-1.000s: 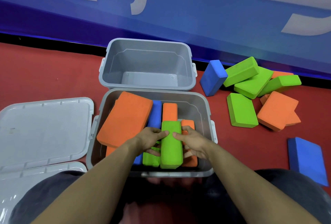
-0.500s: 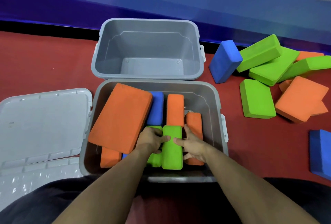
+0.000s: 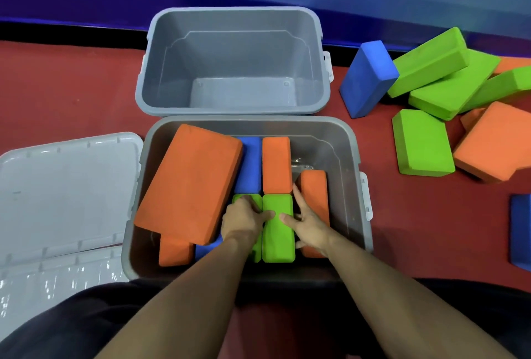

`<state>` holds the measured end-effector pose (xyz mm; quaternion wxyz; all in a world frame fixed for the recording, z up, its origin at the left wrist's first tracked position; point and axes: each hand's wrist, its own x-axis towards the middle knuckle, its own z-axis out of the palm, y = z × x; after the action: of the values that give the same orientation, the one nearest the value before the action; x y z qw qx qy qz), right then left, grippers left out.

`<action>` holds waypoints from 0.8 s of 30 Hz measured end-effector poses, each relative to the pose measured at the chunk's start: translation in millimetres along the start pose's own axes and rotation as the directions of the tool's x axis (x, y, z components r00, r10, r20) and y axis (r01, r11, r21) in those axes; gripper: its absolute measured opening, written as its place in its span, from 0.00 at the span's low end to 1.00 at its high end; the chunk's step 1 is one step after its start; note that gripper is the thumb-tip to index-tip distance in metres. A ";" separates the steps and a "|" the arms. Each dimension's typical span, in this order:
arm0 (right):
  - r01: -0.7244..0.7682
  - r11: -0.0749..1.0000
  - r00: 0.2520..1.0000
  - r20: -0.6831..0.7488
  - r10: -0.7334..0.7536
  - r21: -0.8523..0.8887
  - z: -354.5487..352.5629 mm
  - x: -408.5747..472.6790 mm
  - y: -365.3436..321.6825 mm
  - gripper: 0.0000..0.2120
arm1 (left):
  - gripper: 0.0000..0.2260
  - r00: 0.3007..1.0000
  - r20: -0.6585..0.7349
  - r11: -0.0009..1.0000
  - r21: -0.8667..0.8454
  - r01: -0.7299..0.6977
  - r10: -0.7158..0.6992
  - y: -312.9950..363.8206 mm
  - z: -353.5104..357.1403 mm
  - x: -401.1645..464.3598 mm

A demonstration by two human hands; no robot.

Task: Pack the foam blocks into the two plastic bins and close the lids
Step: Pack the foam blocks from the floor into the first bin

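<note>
The near grey bin (image 3: 349, 140) holds several foam blocks standing on edge. A large orange block (image 3: 189, 183) lies tilted over its left side. Both hands are on a green block (image 3: 277, 241) standing on edge in the bin's front middle. My left hand (image 3: 244, 220) rests on its left side and on a second green block beside it. My right hand (image 3: 306, 222) touches its right side, fingers spread and fairly straight, next to an orange block (image 3: 314, 189). The far grey bin (image 3: 232, 59) is empty.
Two grey lids (image 3: 66, 183) lie stacked on the red floor to the left. Loose blocks sit to the right: a blue one (image 3: 367, 80) on end, several green (image 3: 422, 143) and orange (image 3: 494, 140), and another blue (image 3: 521, 232) at the frame edge. A blue wall runs behind.
The green block has gone down from above the bin's front rim into the row, now level beside the other green block. Both hands followed it down.
</note>
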<state>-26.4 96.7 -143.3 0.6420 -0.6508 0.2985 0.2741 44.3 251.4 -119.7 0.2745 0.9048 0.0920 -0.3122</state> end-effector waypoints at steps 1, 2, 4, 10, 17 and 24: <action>0.004 1.000 1.000 -0.002 -0.004 0.007 -0.3 -0.2 -0.2 0.38 | 0.19 1.000 0.011 1.000 0.004 -0.006 0.006 2.2 -2.7 -0.1; 0.004 1.000 1.000 -0.003 -0.004 0.011 -0.2 -0.4 -0.5 0.38 | 0.19 1.000 0.021 1.000 0.021 -0.015 0.015 3.4 -4.2 -0.9; -0.008 1.000 1.000 -0.008 0.008 0.019 0.8 -1.0 -1.4 0.38 | 0.18 0.998 0.028 0.992 0.108 -0.058 0.055 5.0 -5.5 -3.7; -0.058 0.996 0.998 -0.022 0.060 0.070 6.6 -0.7 -5.9 0.37 | 0.30 0.827 0.032 0.699 0.517 -0.494 0.562 -3.6 0.8 -5.5; -0.089 0.996 0.996 0.033 0.088 0.026 -1.5 3.0 -10.1 0.37 | 0.29 0.867 0.193 0.729 0.476 -0.491 0.458 -11.6 7.1 1.2; -0.037 0.955 0.822 -0.553 -0.138 -0.293 -23.0 7.2 -5.4 0.23 | 0.29 0.873 0.174 0.748 0.457 -0.482 0.457 -9.0 5.5 2.0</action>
<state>-18.1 73.4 -144.4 0.4283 -0.7977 0.4145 0.0918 39.9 255.8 -128.5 0.1100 0.9297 -0.2267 -0.2688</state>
